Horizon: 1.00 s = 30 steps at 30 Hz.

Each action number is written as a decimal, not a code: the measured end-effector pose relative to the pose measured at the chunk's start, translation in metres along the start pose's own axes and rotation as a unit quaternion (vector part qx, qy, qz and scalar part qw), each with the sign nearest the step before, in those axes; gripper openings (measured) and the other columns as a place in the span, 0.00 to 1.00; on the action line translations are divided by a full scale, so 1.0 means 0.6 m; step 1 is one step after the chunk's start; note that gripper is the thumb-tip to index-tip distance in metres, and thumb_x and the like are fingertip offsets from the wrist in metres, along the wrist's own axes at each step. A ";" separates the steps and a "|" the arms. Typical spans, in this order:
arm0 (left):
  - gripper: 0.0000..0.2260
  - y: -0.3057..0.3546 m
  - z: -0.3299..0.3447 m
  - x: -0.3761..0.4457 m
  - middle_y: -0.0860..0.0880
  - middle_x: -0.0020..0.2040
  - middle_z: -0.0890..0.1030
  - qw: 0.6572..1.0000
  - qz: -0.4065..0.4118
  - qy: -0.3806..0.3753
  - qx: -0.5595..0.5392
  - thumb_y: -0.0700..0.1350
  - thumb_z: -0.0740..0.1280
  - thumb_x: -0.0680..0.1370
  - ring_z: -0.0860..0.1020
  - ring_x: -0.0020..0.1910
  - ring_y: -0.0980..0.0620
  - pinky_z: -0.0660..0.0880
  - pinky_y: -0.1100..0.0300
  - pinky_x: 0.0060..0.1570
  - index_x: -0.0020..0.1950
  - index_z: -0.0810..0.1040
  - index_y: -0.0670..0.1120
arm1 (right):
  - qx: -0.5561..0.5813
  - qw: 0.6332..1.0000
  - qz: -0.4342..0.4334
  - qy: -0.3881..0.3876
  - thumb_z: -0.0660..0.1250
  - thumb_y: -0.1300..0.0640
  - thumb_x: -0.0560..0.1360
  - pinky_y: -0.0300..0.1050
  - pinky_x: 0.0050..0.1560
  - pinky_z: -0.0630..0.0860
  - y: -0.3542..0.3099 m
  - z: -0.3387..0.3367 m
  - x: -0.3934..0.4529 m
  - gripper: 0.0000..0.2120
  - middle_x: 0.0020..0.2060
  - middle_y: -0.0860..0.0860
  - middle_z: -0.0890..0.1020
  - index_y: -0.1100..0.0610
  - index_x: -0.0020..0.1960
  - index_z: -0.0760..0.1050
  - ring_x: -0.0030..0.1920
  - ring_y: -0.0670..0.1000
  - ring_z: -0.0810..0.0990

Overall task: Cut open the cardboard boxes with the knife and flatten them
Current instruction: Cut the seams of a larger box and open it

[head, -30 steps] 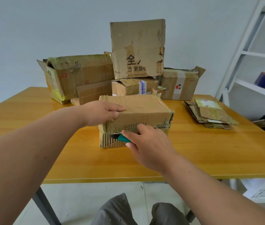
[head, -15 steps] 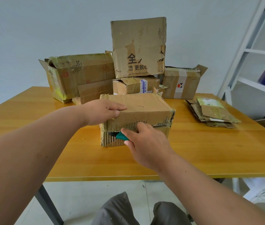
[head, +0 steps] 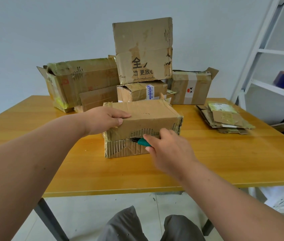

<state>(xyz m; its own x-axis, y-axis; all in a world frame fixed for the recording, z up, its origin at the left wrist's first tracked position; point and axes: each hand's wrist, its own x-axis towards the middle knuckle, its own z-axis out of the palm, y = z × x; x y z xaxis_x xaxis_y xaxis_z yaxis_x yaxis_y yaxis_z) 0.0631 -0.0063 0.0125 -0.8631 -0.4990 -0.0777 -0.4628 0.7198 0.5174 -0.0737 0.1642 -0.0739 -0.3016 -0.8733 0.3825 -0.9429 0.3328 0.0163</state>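
A worn brown cardboard box (head: 148, 115) sits in the middle of the yellow table (head: 224, 164). My left hand (head: 104, 119) rests on the box's top left, fingers over the top and thumb on the front face. My right hand (head: 169, 152) grips a knife with a green handle (head: 143, 142). The blade is stuck into the slit along the front face of the box, near its middle. A stack of flattened cardboard (head: 224, 119) lies at the right of the table.
Several more boxes stand at the back of the table: a long taped one (head: 78, 80) at the left, a tall one with printed characters (head: 143, 49) stacked on a small one (head: 141, 91), another (head: 191, 86) at the right. White shelving (head: 268, 54) stands to the right.
My right hand has moved the knife to the right along the slit in the front face. My left hand has kept its place on the box.
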 end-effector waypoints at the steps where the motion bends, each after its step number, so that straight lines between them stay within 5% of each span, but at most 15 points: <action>1: 0.17 0.000 0.000 0.000 0.55 0.73 0.68 1.000 -0.001 0.001 -0.006 0.46 0.58 0.83 0.64 0.72 0.50 0.58 0.52 0.71 0.70 0.71 0.59 | -0.003 1.000 0.006 -0.006 0.56 0.46 0.83 0.47 0.44 0.75 0.006 -0.001 -0.002 0.22 0.53 0.52 0.75 0.45 0.76 0.64 0.49 0.52 0.74; 6: 0.16 -0.002 0.003 0.000 0.55 0.73 0.68 1.000 -0.002 0.011 -0.020 0.46 0.59 0.83 0.64 0.71 0.50 0.58 0.52 0.71 0.69 0.72 0.60 | -0.021 0.999 0.043 -0.024 0.55 0.45 0.83 0.48 0.46 0.73 0.035 -0.006 -0.009 0.22 0.56 0.52 0.73 0.43 0.77 0.62 0.54 0.53 0.73; 12: 0.16 -0.003 0.006 0.003 0.54 0.73 0.68 0.999 -0.006 0.020 -0.027 0.46 0.59 0.83 0.65 0.70 0.49 0.59 0.52 0.70 0.67 0.73 0.62 | -0.089 0.984 0.149 -0.033 0.54 0.44 0.83 0.46 0.42 0.74 0.141 -0.023 -0.052 0.22 0.49 0.50 0.72 0.41 0.76 0.63 0.48 0.51 0.71; 17: 0.15 -0.002 0.008 0.005 0.53 0.72 0.69 0.999 -0.010 0.021 -0.047 0.46 0.60 0.83 0.66 0.69 0.49 0.61 0.49 0.71 0.64 0.74 0.65 | -0.099 0.982 0.161 -0.030 0.55 0.44 0.82 0.48 0.44 0.76 0.167 -0.024 -0.066 0.22 0.49 0.50 0.71 0.41 0.76 0.63 0.49 0.51 0.72; 23: 0.15 -0.005 0.011 0.003 0.56 0.72 0.68 0.999 -0.003 0.023 -0.038 0.47 0.59 0.83 0.65 0.69 0.50 0.61 0.52 0.69 0.67 0.73 0.64 | -0.053 0.988 0.141 -0.021 0.57 0.44 0.82 0.43 0.33 0.66 0.175 -0.013 -0.087 0.22 0.44 0.47 0.69 0.42 0.75 0.66 0.43 0.48 0.69; 30: 0.17 0.046 0.015 0.009 0.54 0.69 0.72 0.991 0.000 0.034 0.130 0.53 0.59 0.82 0.70 0.67 0.51 0.66 0.56 0.61 0.71 0.71 0.58 | 0.062 0.990 0.123 0.009 0.58 0.46 0.82 0.41 0.33 0.69 0.143 -0.002 -0.095 0.22 0.45 0.45 0.72 0.44 0.75 0.67 0.43 0.47 0.71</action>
<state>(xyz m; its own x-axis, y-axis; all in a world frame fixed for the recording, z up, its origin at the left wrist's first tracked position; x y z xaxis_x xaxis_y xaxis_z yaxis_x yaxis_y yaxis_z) 0.0437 0.0150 0.0183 -0.8515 -0.5241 -0.0164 -0.5070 0.8151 0.2803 -0.1372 0.2431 -0.0931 -0.5233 -0.7640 0.3775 -0.8513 0.4881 -0.1922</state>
